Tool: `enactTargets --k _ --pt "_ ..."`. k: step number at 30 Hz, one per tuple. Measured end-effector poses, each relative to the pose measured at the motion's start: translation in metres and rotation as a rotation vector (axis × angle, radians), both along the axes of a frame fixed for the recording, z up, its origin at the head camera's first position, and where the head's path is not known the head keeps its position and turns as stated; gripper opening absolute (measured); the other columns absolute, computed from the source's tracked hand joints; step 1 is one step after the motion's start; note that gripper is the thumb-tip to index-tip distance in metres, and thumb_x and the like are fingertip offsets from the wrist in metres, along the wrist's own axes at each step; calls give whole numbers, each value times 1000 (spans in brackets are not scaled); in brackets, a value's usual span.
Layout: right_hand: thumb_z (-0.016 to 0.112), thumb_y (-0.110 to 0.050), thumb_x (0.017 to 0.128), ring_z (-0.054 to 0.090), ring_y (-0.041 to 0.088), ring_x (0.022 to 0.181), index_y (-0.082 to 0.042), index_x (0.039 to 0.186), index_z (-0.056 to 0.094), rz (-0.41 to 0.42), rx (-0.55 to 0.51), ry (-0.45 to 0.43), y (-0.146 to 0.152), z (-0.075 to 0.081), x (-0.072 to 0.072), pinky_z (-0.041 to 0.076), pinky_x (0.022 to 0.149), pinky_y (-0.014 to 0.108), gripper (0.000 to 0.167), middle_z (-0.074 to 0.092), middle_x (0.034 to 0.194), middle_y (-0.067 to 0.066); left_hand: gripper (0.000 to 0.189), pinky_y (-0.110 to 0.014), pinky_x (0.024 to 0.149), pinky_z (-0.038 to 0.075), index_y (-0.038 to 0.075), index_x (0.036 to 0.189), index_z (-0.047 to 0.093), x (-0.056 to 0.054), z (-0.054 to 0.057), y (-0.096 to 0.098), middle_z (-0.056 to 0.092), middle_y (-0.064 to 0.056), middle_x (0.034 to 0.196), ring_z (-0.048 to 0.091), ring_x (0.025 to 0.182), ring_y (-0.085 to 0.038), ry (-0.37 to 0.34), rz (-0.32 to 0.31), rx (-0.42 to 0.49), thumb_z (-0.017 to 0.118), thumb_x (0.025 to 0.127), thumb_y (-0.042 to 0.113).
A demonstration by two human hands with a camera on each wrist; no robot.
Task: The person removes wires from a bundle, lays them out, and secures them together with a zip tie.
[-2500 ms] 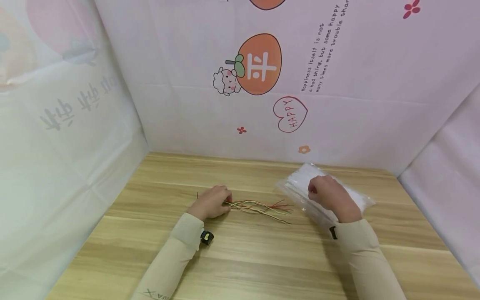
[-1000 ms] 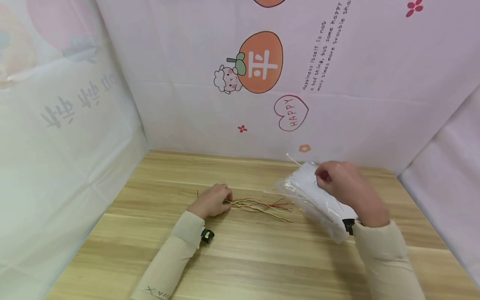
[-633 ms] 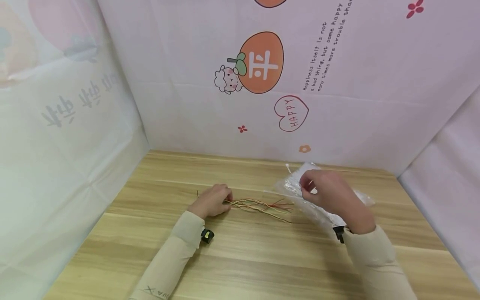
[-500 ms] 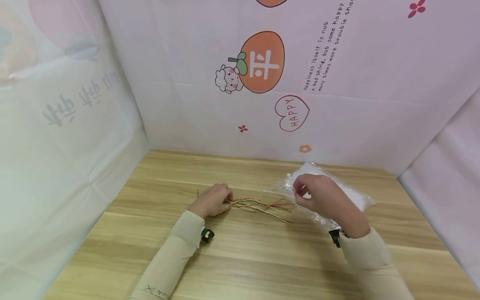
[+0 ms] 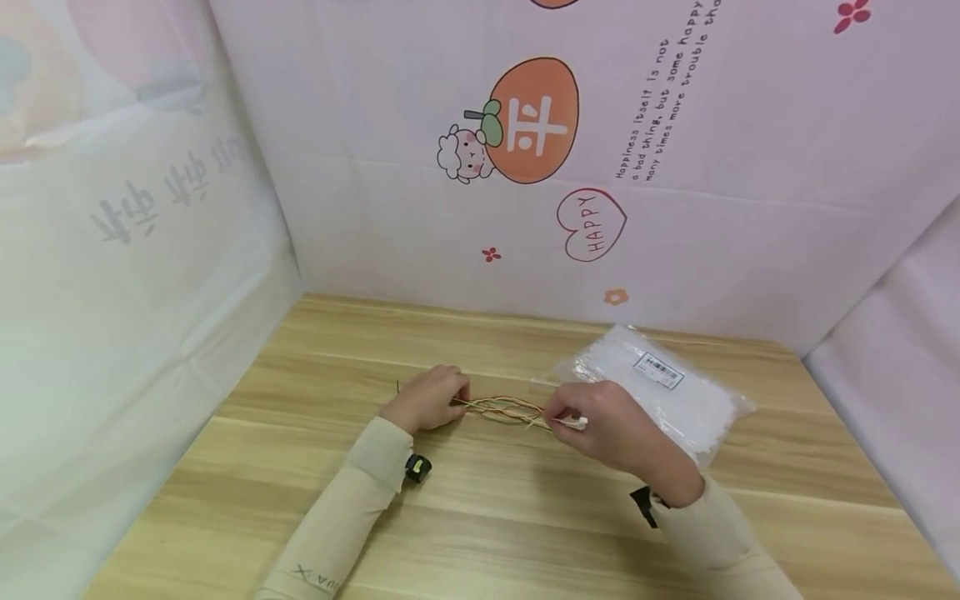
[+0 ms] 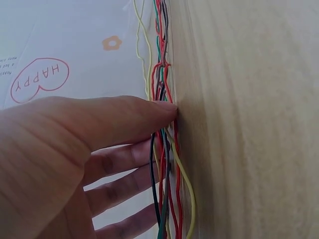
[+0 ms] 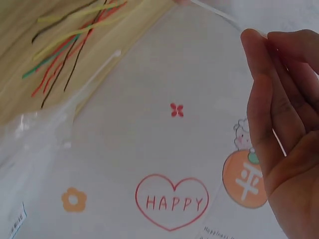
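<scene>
A bundle of thin coloured wires [image 5: 498, 408], red, yellow, green and black, runs across the wooden table. My left hand [image 5: 431, 398] holds it near its left part; in the left wrist view the thumb [image 6: 144, 112] presses the strands against the fingers. Over the bundle's right end is my right hand [image 5: 603, 421], pinching a white cable tie [image 5: 576, 422] whose small head pokes out beside the thumb. The right wrist view shows the thin white strip [image 7: 214, 11] at the fingertips. My right hand hides the wires' right ends in the head view.
Behind and right of my right hand lies a clear plastic bag [image 5: 690, 404] of white cable ties, with a barcode label [image 5: 660, 370]. One loose tie [image 7: 102, 69] sticks out from it. Printed white cloth [image 5: 420, 242] walls the table at the back and sides.
My right hand has come away from the bag with a cable tie, moving left and toward me onto the wires' right end. The bag's label now shows. My left hand stays put.
</scene>
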State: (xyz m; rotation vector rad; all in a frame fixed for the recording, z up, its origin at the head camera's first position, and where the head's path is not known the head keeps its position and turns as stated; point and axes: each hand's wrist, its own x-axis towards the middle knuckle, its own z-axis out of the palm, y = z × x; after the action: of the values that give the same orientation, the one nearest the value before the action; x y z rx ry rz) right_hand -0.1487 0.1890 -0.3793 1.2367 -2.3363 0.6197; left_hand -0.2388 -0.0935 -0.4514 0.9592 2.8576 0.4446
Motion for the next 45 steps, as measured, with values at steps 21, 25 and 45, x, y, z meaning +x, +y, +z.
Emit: enactTargets --k 21,25,45 --pt "86 -1 79 66 -1 67 -17 81 75 -19 161 0 -24 -34 -1 51 62 13 20 74 77 -11 9 -44 95 54 10 100 70 3 2 3 69 -6 102 65 103 -26 17 -21 -4 77 97 14" --pt "86 -3 80 64 -4 68 -19 82 75 -50 193 -22 -25 -37 -2 49 61 11 19 74 79 -12 9 -44 95 54 10 101 70 3 3 2 69 -5 102 64 102 -26 19 -17 -13 77 97 15" --pt "80 5 82 50 -5 66 -16 77 69 -78 242 -186 -32 -52 -15 46 60 14 24 66 74 -11 11 -42 86 51 13 96 70 3 4 3 65 -1 96 60 94 -21 35 -33 -17 80 95 17"
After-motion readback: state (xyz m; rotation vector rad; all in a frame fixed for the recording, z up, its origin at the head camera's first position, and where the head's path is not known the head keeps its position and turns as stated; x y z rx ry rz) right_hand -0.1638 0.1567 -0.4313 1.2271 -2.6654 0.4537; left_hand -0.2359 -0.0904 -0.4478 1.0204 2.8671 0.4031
